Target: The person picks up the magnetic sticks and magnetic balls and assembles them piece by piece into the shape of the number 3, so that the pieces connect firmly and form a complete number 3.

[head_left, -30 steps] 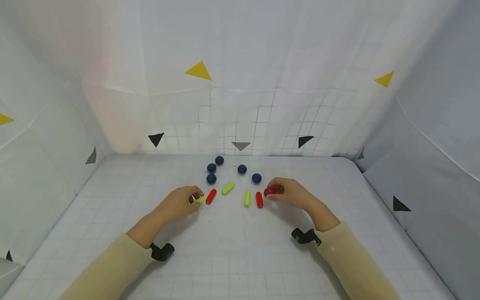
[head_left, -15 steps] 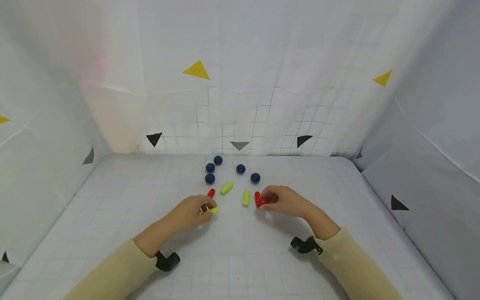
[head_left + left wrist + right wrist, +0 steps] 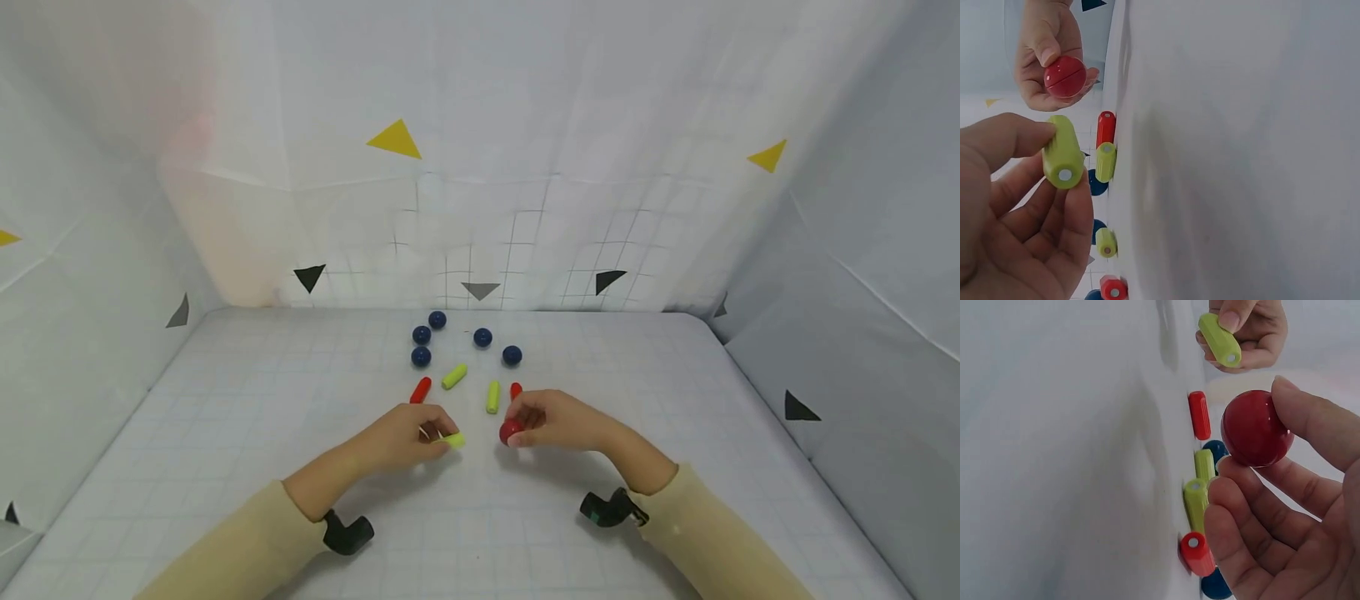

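In the head view my left hand [image 3: 408, 435] pinches a short yellow-green rod [image 3: 455, 440] between thumb and fingers. The left wrist view shows a pale round disc on that rod's end [image 3: 1065, 175]. Facing it, my right hand [image 3: 566, 421] holds a glossy red ball [image 3: 511, 431] by thumb and fingertips; a thin seam crosses the ball [image 3: 1065, 77] in the left wrist view. Rod and ball are a small gap apart, above the table. Behind my left hand lies a red rod [image 3: 421, 390]; another red rod [image 3: 516, 390] is partly hidden behind my right fingers.
Two more yellow-green rods [image 3: 454, 377] lie loose beyond the hands, one of them [image 3: 492, 397] nearer the middle. Several dark blue balls [image 3: 421, 356] rest farther back. White sheeting [image 3: 480, 167] with yellow and black triangles rises behind and beside the white table [image 3: 420, 542].
My left hand has moved right and closer to me with the yellow-green rod. My right hand has come left and closer to me with the red ball, narrowing the gap between them.
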Motion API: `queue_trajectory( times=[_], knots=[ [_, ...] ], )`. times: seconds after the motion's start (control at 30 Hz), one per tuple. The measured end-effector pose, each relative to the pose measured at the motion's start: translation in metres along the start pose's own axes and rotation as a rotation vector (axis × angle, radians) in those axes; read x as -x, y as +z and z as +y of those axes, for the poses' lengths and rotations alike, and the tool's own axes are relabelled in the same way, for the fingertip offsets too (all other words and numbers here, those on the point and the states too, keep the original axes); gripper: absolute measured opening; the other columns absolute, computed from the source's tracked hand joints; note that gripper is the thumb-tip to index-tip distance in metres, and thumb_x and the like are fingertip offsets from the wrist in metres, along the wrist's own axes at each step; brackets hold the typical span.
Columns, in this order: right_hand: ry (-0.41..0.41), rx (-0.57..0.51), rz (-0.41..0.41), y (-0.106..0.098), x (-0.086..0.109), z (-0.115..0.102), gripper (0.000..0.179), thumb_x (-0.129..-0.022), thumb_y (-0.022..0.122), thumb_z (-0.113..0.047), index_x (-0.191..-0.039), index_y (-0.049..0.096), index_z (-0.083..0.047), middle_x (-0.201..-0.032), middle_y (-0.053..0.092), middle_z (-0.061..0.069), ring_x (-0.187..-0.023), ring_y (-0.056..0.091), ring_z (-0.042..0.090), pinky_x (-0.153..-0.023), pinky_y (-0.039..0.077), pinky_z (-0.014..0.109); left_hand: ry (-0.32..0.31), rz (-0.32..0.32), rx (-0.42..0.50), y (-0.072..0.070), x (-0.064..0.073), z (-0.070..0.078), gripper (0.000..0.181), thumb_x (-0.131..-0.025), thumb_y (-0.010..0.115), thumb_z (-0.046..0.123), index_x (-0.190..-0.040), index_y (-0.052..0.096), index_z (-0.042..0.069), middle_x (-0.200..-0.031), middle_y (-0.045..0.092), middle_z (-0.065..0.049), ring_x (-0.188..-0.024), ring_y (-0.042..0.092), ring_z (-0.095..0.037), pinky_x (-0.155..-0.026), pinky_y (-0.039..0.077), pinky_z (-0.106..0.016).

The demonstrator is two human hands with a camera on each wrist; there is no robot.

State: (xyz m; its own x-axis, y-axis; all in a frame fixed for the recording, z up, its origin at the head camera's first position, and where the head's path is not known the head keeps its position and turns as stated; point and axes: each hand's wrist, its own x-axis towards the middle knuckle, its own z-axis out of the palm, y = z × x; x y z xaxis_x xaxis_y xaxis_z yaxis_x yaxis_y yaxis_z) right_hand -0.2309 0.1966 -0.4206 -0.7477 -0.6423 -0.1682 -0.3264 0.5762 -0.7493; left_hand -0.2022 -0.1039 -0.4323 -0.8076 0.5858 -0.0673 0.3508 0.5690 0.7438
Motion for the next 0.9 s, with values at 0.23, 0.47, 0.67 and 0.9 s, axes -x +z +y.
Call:
queue_trajectory(
  times=[0.23,0.47,0.67,0.9],
  knots=[
    [-0.041,-0.011,-0.045,0.006,-0.003,-0.006,0.025,-0.089,0.078,-0.029,-0.107,0.068,-0.016,-0.094,0.066,-0.004,-0.089,0.062,0.017,-0.08,0.053,0.031,0.005,-0.036,0.05,0.003,-0.001,0.004,0.012,-0.092,0.073,0.018,-0.102,0.07,0.024,-0.094,0.067,0.014,-0.088,0.061,-0.011,-0.081,0.053,-0.026],
    [-0.066,-0.04,-0.112,0.01,-0.01,-0.009,0.024,-0.089,0.077,-0.03,-0.107,0.069,-0.017,-0.094,0.068,-0.004,-0.088,0.063,0.016,-0.08,0.053,0.03,0.023,-0.057,0.092,0.005,-0.003,0.004,0.011,-0.092,0.073,0.019,-0.102,0.071,0.021,-0.095,0.068,0.012,-0.089,0.062,-0.011,-0.083,0.053,-0.027],
    [-0.079,-0.037,-0.154,0.014,-0.012,-0.009,0.021,-0.09,0.076,-0.029,-0.106,0.069,-0.017,-0.091,0.069,-0.005,-0.086,0.064,0.015,-0.079,0.053,0.03,0.023,-0.083,0.103,0.009,-0.005,0.002,0.011,-0.092,0.072,0.019,-0.102,0.071,0.024,-0.096,0.068,0.014,-0.089,0.062,-0.01,-0.084,0.053,-0.026],
    [-0.085,-0.052,-0.177,0.018,-0.013,-0.01,0.02,-0.09,0.077,-0.024,-0.105,0.069,-0.014,-0.09,0.068,-0.004,-0.085,0.063,0.016,-0.079,0.053,0.03,0.043,-0.11,0.107,0.01,-0.005,0.005,0.012,-0.093,0.072,0.019,-0.103,0.072,0.024,-0.098,0.069,0.015,-0.088,0.063,-0.009,-0.085,0.053,-0.026]
  ],
)
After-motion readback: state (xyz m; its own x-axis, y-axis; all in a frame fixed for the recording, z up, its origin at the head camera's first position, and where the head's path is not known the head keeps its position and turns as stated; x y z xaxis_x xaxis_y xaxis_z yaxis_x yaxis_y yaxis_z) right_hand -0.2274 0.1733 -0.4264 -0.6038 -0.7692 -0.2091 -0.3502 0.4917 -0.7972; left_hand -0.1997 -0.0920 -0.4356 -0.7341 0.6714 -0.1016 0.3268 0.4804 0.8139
